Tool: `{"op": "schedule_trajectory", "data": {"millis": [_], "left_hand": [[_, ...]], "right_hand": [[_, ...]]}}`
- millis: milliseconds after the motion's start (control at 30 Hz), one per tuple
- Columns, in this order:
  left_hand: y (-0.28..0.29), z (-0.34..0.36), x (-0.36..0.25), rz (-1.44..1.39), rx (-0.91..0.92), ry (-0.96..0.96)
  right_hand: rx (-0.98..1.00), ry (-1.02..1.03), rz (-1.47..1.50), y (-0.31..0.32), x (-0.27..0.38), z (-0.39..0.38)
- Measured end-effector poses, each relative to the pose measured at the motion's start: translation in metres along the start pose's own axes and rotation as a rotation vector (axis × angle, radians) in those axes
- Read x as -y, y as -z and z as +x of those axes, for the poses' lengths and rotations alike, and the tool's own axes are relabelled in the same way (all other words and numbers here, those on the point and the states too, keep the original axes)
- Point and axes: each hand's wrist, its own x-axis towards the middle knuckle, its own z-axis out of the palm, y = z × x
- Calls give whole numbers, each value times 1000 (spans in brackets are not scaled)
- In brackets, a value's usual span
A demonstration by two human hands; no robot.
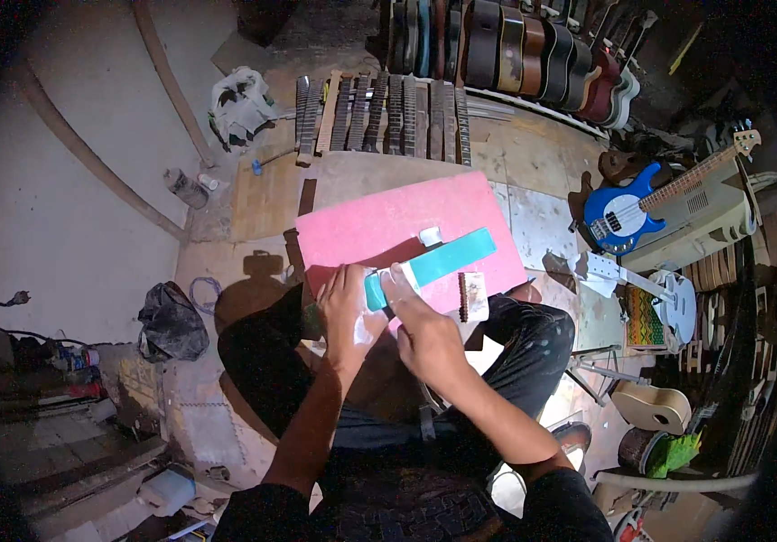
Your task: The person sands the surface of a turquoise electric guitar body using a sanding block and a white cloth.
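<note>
Head view: L hand [345,312] at the L end of the teal strip [454,256], fingers bent & close tog.; its grip underneath is hidden, can't tell how firm. R hand [429,339] on the strip's mid stretch, fingers narrow, by a white patch [413,276]; can't tell if they clasp it. Strip lies aslant over the pink board [406,203], R end bare.

In the way: small white block [430,237] just beyond the strip, v. near its far edge; brown-edged block [474,298] on the near side, by the board's R part. Beyond the board, row of guitar necks [376,113], then row of guitar bodies [522,54]. To R: blue bass [625,217], white guitar [680,312], pale acoustic [652,406]. To L: black bag [173,323], plug [20,297] w/ its cable on the floor side.

Count: 1 strip, 1 board, 2 blocks, 1 bass, 1 bag, 1 plug, approx. a dozen necks; bodies overlap, no exact no.
</note>
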Motion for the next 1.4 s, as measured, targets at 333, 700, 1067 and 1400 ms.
{"op": "schedule_trajectory", "data": {"millis": [333,700,1067,1400], "left_hand": [[-6,-4,6,17,4,18],[1,0,-6,-8,39,-9],[1,4,-6,-75,-10,-33],[6,0,-8,-55,21,-25]], "right_hand": [[-55,122,40,-4,-3,1],[0,-60,-20,3,-36,10],[-162,82,24,-8,-28,14],[-86,9,29,-5,-50,8]]}}
